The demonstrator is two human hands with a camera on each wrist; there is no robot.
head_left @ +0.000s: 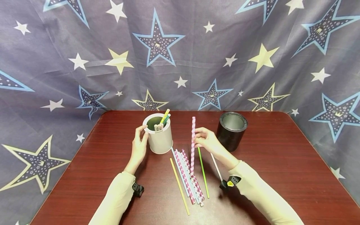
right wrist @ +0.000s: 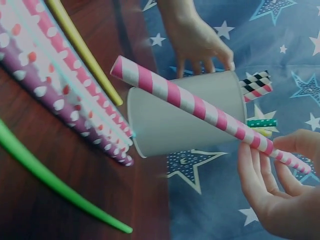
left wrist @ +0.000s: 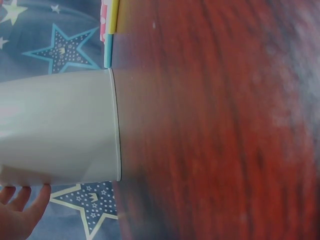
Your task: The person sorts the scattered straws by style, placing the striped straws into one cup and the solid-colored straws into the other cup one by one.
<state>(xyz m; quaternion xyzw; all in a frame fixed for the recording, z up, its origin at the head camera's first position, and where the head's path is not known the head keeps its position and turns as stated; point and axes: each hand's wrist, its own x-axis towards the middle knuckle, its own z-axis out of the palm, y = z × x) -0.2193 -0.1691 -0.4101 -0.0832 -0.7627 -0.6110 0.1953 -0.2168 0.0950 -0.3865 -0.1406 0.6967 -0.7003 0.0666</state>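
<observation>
My right hand pinches a pink-and-white striped straw between thumb and fingers, upright over the table. In the right wrist view that straw slants across the white container, thumb and fingers of my right hand near its top end. My left hand grips the white container at its left side, around the rim. Several straws lean inside it, among them a yellow straw, a green dotted one and striped ones. In the left wrist view, fingertips touch the container wall.
Between the arms lies a bunch of dotted pink, purple and pale blue straws. A yellow straw lies left of it, a green straw and a white straw to its right. A black container stands behind the right hand.
</observation>
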